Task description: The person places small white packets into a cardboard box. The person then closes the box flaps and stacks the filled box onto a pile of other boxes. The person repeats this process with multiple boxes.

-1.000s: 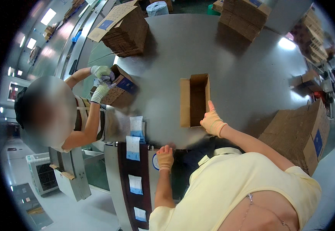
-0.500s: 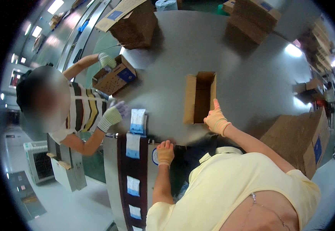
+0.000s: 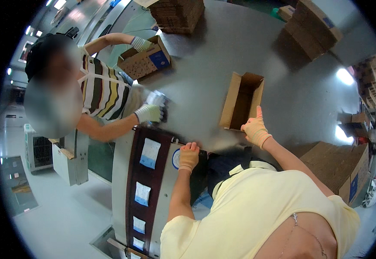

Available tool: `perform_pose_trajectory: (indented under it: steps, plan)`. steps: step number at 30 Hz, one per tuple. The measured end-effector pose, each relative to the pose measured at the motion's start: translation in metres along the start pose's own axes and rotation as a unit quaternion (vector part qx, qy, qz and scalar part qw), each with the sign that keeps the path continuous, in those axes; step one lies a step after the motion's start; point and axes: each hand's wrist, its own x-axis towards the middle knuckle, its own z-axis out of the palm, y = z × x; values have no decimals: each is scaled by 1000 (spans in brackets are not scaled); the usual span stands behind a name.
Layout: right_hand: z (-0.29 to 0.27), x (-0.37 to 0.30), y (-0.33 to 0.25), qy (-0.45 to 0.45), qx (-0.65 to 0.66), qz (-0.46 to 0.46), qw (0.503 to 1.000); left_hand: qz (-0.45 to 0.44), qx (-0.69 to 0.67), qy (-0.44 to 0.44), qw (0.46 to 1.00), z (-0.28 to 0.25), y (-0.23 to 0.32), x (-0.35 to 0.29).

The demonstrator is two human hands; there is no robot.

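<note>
An open cardboard box (image 3: 230,103) stands upright on the grey metal table, and its visible inside holds nothing. My gloved right hand (image 3: 255,128) grips its near right corner, index finger stretched along the side wall and thumb at the near end. My gloved left hand (image 3: 189,157) rests with curled fingers on the edge of the conveyor frame (image 3: 165,181), by the table's near edge. Several white-and-blue packets (image 3: 150,153) lie in a row on the dark belt (image 3: 150,198). At the belt's end, a co-worker's gloved hand (image 3: 149,113) holds packets (image 3: 157,98).
The co-worker's other hand (image 3: 140,44) reaches into a second open box (image 3: 142,64) at the left. Stacks of flattened cardboard stand at the far left (image 3: 177,17) and far right (image 3: 311,32). A large brown stack (image 3: 332,164) is beside my right arm.
The co-worker's nearer hand has moved onto the packets at the belt's end and taken hold of them. The whole view has shifted and turned slightly. My hands keep their places.
</note>
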Motion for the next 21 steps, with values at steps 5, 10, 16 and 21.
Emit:
perform_pose_trajectory:
  steps: [5,10,16,21]
  plan:
    - [-2,0,0,3,-1,7,1000,14,-9,28,999,-4,0,3]
    - [-7,-2,1,-3,18,10,1000,3,-11,-35,999,-1,-2,-1]
    - [4,-3,1,34,30,11,999,15,-4,2,1000,-9,2,5]
    - [-3,-1,0,25,40,11,999,11,2,-15,1000,-6,3,3]
